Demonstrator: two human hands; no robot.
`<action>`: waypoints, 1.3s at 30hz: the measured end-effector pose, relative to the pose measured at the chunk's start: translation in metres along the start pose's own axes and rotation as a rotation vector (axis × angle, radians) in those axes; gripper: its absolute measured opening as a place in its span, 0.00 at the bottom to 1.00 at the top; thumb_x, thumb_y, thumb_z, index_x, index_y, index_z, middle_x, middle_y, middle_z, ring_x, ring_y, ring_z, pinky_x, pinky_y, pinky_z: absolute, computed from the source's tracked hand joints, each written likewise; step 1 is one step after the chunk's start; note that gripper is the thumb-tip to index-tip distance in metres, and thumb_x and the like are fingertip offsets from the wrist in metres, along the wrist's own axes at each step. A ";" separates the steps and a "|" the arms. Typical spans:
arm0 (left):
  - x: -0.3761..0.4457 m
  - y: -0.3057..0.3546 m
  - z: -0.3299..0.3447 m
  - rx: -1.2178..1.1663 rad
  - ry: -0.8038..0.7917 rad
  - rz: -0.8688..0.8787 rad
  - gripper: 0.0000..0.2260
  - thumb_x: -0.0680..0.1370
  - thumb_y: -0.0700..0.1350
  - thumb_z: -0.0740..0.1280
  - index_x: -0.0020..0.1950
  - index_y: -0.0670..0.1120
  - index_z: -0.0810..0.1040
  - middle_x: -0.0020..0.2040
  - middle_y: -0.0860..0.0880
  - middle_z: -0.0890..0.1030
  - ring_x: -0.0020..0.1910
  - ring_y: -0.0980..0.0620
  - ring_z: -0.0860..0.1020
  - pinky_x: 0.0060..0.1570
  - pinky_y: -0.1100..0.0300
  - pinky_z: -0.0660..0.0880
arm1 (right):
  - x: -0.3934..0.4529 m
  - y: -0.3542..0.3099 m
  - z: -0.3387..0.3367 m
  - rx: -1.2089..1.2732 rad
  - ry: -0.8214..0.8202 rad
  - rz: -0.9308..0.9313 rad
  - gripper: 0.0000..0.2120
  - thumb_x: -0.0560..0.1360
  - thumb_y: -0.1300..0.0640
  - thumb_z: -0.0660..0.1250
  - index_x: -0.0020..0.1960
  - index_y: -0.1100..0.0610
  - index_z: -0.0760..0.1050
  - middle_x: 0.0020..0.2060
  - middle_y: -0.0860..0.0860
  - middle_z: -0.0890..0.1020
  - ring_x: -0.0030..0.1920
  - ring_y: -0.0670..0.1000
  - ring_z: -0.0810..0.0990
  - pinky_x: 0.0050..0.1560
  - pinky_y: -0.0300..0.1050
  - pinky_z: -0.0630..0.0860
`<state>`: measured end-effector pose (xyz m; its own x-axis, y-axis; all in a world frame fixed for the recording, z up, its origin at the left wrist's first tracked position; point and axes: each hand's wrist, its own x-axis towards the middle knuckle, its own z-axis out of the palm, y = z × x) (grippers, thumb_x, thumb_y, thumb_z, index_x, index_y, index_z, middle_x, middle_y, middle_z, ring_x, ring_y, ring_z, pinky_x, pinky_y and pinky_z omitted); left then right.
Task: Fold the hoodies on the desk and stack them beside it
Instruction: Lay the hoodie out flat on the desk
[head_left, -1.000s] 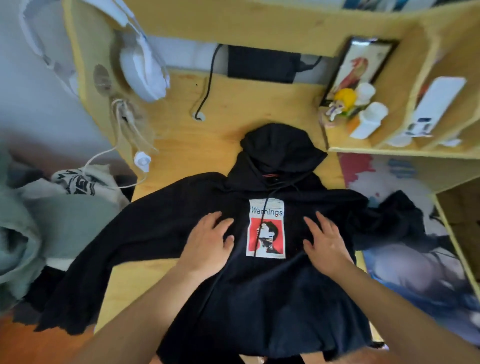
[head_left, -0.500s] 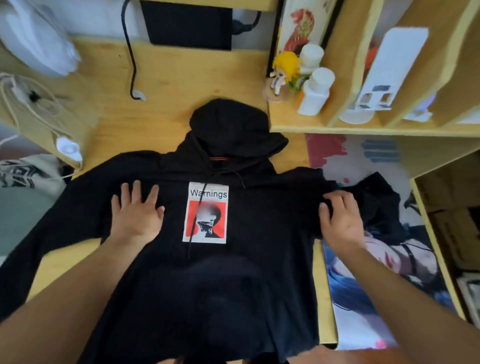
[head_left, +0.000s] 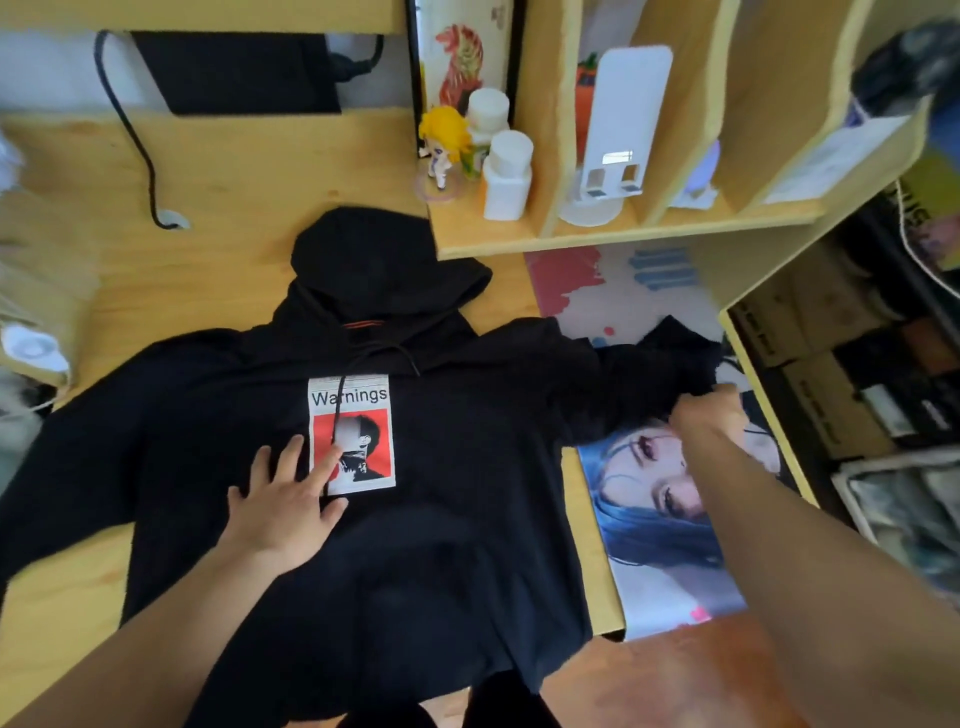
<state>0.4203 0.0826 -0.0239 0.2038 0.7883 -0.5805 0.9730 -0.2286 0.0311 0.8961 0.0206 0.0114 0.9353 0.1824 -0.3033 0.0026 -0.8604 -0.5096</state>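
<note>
A black hoodie (head_left: 467, 467) with a white and red "Warnings" print lies face up on the wooden desk (head_left: 234, 208), hood pointing away from me. My left hand (head_left: 285, 504) presses flat on its chest, fingers spread, fingertips on the print. My right hand (head_left: 709, 415) grips the end of the hoodie's right sleeve (head_left: 639, 384), which lies over a printed mat beside the desk edge. The hoodie's left sleeve spreads off to the left and its hem hangs over the near edge.
A shelf unit (head_left: 623, 228) with a figurine (head_left: 447, 145), white bottles (head_left: 506, 176) and a white stand sits at the back right. A black cable (head_left: 135, 145) and black box lie at the back. Boxes fill a cubby at right (head_left: 841, 364).
My right hand slid outward along the right sleeve to its end and closed on it. My left hand moved right from the left chest onto the print.
</note>
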 end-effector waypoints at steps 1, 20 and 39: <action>0.000 0.000 -0.001 -0.005 -0.010 0.004 0.31 0.82 0.65 0.54 0.81 0.67 0.40 0.83 0.50 0.41 0.81 0.39 0.41 0.75 0.31 0.58 | 0.005 0.000 -0.014 0.014 0.115 0.007 0.20 0.77 0.63 0.65 0.68 0.61 0.69 0.63 0.66 0.78 0.62 0.68 0.78 0.61 0.63 0.77; 0.081 -0.128 -0.048 0.041 0.202 0.067 0.28 0.85 0.62 0.46 0.83 0.61 0.42 0.85 0.49 0.44 0.83 0.43 0.45 0.80 0.43 0.51 | -0.159 -0.048 0.149 -0.796 -0.501 -1.069 0.32 0.84 0.40 0.50 0.83 0.49 0.43 0.82 0.51 0.42 0.81 0.60 0.42 0.80 0.57 0.49; 0.147 -0.064 -0.113 -0.495 0.567 0.234 0.22 0.81 0.49 0.67 0.75 0.50 0.71 0.66 0.50 0.72 0.59 0.47 0.79 0.60 0.49 0.77 | -0.125 -0.217 0.210 -0.346 -0.457 -0.784 0.48 0.74 0.40 0.72 0.83 0.51 0.47 0.77 0.56 0.66 0.74 0.61 0.68 0.72 0.56 0.68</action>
<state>0.4006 0.2776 -0.0190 0.3038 0.9526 -0.0142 0.8058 -0.2490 0.5374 0.7046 0.2842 -0.0094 0.3962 0.8681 -0.2991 0.7389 -0.4949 -0.4574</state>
